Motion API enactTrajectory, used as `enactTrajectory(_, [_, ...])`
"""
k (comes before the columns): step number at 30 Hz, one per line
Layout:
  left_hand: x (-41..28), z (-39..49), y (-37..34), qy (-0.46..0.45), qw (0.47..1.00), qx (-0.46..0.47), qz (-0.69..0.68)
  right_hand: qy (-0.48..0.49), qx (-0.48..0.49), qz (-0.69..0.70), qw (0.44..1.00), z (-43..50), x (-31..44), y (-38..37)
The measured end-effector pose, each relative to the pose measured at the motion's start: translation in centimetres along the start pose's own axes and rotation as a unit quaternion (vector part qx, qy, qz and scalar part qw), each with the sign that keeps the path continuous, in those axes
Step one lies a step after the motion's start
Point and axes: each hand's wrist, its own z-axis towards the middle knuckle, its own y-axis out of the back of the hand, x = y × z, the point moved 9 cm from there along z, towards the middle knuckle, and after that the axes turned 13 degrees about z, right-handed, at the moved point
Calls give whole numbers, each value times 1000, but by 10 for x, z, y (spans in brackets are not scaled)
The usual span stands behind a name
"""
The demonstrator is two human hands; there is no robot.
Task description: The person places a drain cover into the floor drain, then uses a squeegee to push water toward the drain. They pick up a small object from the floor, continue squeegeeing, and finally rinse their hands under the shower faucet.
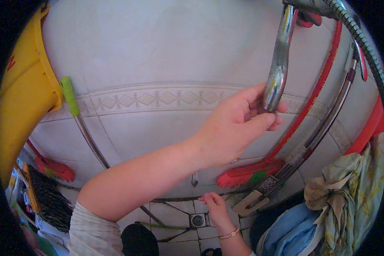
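Note:
My left hand (243, 123) reaches up from the lower left to a curved chrome faucet spout (276, 68) at the upper right. Its fingers pass behind the spout's lower end, and the thumb rests just beneath that end. Low in the picture, above the tiled floor, my right hand (213, 208) has its fingers curled, with no object visible in them. A bracelet (229, 233) circles that wrist. The floor drain (197, 220) lies just left of the right hand. A small metal tap or pipe end (194, 180) projects from the wall above the drain.
A yellow plastic container (25, 92) hangs at left beside a green-handled pole (71, 96). A red broom (252, 174) and a metal-handled mop (259, 195) lean at right. Cloths (345, 192) hang at far right; a flexible metal hose (355, 28) curves above. Black bristles (51, 198) show lower left.

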Motion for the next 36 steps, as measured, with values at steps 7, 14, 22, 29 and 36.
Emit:
enactTrajectory(7, [3, 0, 1, 22, 999, -34, 26, 20, 6, 21, 1000, -4, 10, -1])
enactTrajectory(14, [15, -8, 8, 47, 989, -89, 107, 11, -3, -3, 1000, -6, 16, -1])
enactTrajectory(22, [17, 0, -4, 51, 994, 53, -86, 10, 10, 25, 1000, -4, 15, -3])
enactTrajectory(29, [18, 9, -9, 63, 988, 136, -46, -4, 11, 49, 999, -4, 12, -6])
enactTrajectory(36, [28, 16, -28, 73, 997, 7, 22, 17, 2, 11, 1000, -5, 15, -4])
